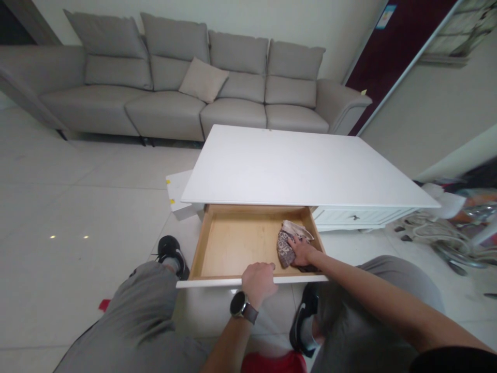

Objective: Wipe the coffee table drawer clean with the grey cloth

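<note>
A white-fronted wooden drawer [236, 243] is pulled out of a white coffee table [306, 166]. My left hand [259, 282], with a watch on its wrist, grips the top edge of the drawer front near its middle. Inside the drawer, at its right side, lies a crumpled patterned cloth [286, 251] in brown and pale pink. My right hand [303, 252] is on the cloth, its fingers pressed into the fabric against the drawer bottom. Part of the cloth is hidden beneath that hand.
A long grey sofa [166, 111] with a beige pillow [204, 80] stands behind the table. A white box [179, 194] sits on the floor at the table's left. A closed second drawer [357, 217] is at the right, beyond it assorted clutter [442, 233]. A red object [274, 362] is below me.
</note>
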### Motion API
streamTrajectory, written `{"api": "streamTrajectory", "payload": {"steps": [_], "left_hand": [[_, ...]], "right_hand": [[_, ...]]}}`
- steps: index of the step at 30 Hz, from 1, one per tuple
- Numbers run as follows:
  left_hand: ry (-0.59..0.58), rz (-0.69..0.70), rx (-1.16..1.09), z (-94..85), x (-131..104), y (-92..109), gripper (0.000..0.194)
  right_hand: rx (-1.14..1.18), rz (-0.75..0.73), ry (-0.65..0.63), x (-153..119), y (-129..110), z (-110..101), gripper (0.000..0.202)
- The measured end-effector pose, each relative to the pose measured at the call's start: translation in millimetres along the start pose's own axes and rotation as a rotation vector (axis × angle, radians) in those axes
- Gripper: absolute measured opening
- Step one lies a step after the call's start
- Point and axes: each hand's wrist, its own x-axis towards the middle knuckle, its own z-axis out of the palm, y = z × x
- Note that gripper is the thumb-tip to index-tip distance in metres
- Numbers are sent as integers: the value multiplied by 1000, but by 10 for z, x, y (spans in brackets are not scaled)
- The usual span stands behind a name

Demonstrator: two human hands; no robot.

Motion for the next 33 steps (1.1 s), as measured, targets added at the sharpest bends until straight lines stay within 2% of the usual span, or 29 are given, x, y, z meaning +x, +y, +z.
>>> {"api": "streamTrajectory", "payload": {"steps": [5, 11, 18, 24, 29, 33], "left_hand": [[0, -11, -3, -11, -9, 24, 35], [-15, 3, 6, -17, 0, 21, 31], [6, 17, 18, 12, -20, 47, 25], [-16, -12, -34, -64, -36, 86, 28], [-46, -33, -77, -97, -47, 94, 31], [-36, -21, -120, 9, -36, 97, 31]], "right_hand": [[10, -36, 25, 35, 63, 38, 120], [1, -51, 7, 114, 98, -18, 123], [-40, -51, 20, 290, -127, -233, 119], [-23, -121, 36, 596, -661, -543, 119], [-87, -285, 153, 877, -1348, -758, 113], [-92, -381, 234, 1092, -1949, -922, 114]]}}
